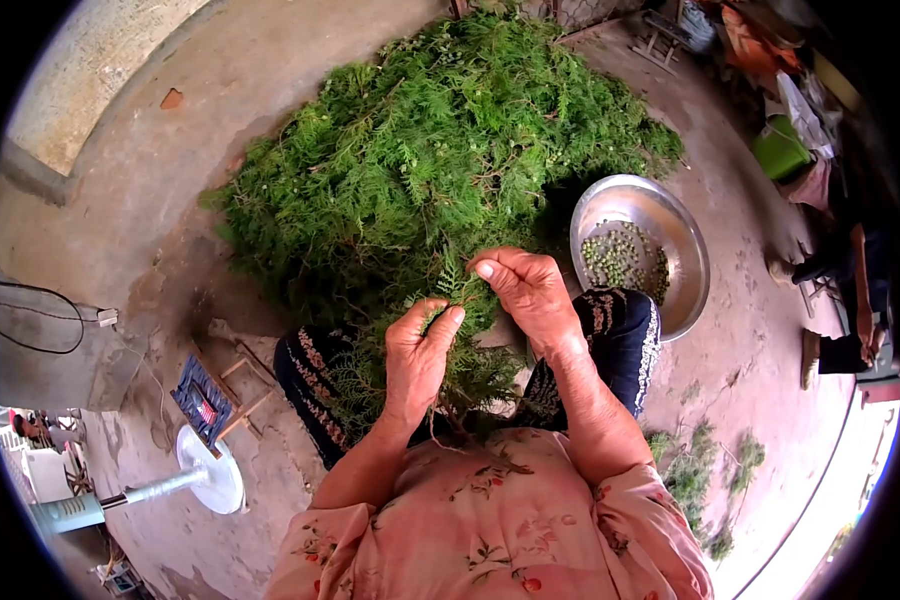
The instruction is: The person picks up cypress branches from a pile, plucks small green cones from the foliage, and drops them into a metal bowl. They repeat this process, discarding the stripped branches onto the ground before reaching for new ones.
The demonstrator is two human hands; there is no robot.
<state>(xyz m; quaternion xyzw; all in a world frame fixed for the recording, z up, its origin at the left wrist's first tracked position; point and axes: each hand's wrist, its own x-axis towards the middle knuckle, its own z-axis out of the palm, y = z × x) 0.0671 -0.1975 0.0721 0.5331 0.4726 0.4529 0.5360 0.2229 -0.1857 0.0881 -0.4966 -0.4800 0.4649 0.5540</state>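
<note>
A green conifer branch [475, 372] with flat, scaly sprays lies across my lap. My left hand [417, 352] is closed with thumb and fingers pinched on a sprig of it. Close by on the right, my right hand [523, 290] pinches thumb and forefinger at the tip of the same branch; whether a small cone sits between them is too small to see. A big heap of cut conifer branches [450, 140] lies just beyond my hands. Beside my right knee, a metal basin [688, 250] holds many small round green cones [620, 258].
A folding stool [210, 400] and a fan's round base [210, 470] stand at left. Loose sprigs [695, 470] lie on the floor at right. Another person's legs [835, 270] show at the right edge, near a green container [782, 148] and bags.
</note>
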